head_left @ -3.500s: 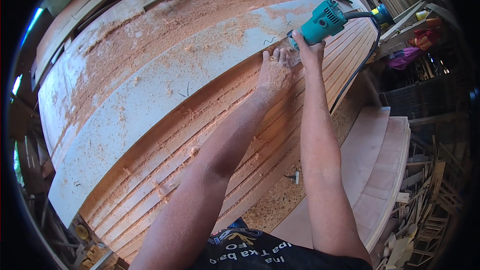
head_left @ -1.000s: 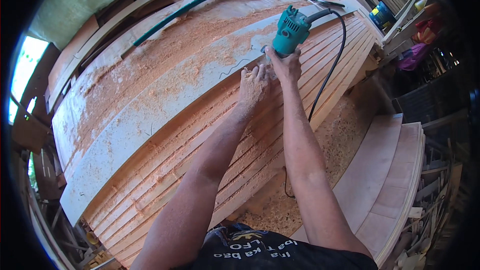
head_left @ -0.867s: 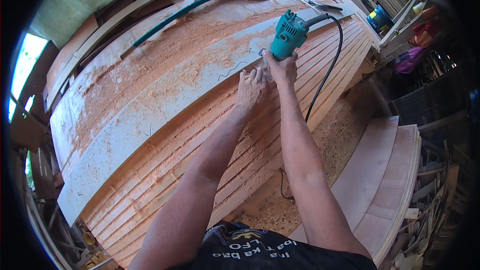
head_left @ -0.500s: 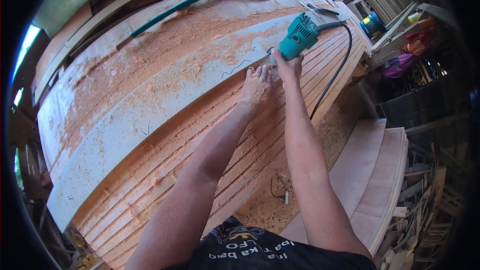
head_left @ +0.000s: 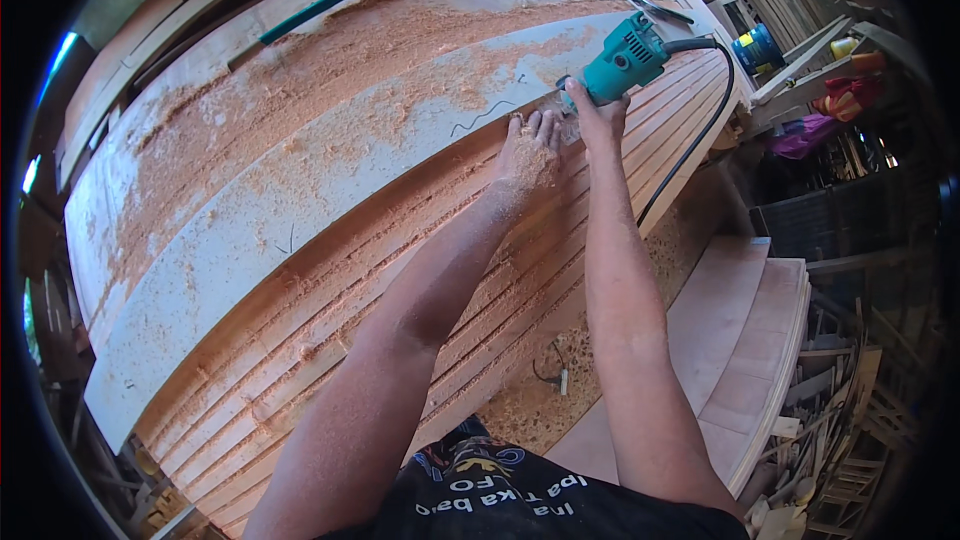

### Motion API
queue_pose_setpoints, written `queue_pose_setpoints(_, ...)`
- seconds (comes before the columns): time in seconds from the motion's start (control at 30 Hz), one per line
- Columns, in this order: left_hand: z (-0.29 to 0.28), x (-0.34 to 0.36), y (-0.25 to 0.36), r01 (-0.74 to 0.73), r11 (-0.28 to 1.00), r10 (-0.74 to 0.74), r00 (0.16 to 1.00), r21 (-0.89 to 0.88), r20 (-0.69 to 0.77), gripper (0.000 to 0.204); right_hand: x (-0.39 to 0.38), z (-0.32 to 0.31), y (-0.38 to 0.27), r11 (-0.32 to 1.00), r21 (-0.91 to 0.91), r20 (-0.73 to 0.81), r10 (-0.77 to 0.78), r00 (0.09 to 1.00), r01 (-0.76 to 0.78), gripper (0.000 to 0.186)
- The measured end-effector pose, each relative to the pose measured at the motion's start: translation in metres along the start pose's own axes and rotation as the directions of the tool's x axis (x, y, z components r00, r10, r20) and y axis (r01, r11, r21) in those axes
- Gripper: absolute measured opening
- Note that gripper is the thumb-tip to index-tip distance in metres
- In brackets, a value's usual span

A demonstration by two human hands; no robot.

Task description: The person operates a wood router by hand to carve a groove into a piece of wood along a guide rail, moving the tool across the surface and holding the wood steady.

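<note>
A teal trim router point(head_left: 622, 65) stands tilted at the curved edge of a pale template board point(head_left: 240, 215). My right hand point(head_left: 600, 125) is wrapped round its lower body. Beside the router's base lies my left hand point(head_left: 532, 152), dusted with sawdust, its fingers stretched out toward the template's edge. Beneath the hands is a reddish wooden panel point(head_left: 385, 285) scored with long, roughly parallel grooves. The router's bit and its contact with the wood are hidden by its base and my hands.
A black cord point(head_left: 728, 90) loops from the router down the panel's right side. A broom point(head_left: 350, 2) and a dark hand tool point(head_left: 664, 14) lie beyond the template amid sawdust. Curved plywood sheets point(head_left: 735, 340) are stacked at lower right; a blue bucket point(head_left: 757, 48) stands at far right.
The router and both hands have slid slightly right along the template's edge. My view has shifted a little, so the panel and the broom sit higher in the picture.
</note>
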State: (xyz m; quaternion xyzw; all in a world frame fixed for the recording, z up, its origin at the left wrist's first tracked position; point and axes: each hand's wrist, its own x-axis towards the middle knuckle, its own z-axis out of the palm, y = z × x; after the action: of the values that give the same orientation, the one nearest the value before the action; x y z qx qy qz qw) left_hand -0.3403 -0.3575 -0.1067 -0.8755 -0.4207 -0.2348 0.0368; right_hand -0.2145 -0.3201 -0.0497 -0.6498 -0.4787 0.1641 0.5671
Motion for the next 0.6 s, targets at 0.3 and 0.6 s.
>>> queue_pose_setpoints(0.3, 0.017, 0.012, 0.000, -0.003, 0.999, 0.005, 0.999, 0.034, -0.051, 0.053, 0.011, -0.002, 0.003, 0.999, -0.040, 0.002, 0.005, 1.000, -0.005, 0.088)
queue_pose_setpoints(0.6, 0.017, 0.026, 0.011, 0.012, 1.000, -0.012, 1.000, -0.002, -0.022, 0.053, 0.027, -0.012, 0.015, 0.998, -0.045, -0.020, -0.055, 0.998, 0.054, 0.084)
